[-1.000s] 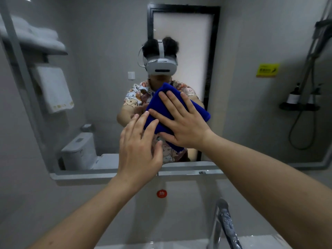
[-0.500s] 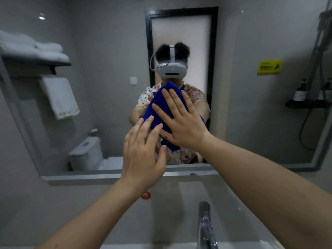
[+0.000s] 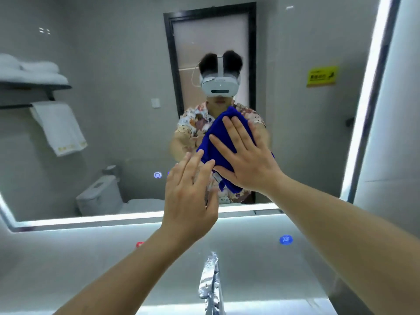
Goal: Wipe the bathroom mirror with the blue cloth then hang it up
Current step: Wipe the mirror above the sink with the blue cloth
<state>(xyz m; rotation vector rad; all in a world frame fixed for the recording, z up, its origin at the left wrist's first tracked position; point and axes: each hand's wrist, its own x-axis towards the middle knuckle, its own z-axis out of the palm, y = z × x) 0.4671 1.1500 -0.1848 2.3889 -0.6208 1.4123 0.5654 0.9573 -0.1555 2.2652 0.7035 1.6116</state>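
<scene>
The blue cloth is soft, light terry, bunched into a thick pad (it will crumple and slide, so flat pressure suits it better than a pinch). It lies against the mirror glass just right of centre, under the right hand, whose fingers are straight and spread, pressing it flat. The left hand, at seven o'clock of the cloth, is open too, fingertips at its lower edge. The glass is hard and slick, rimmed with a glowing strip; a chrome faucet stands at six o'clock.
</scene>
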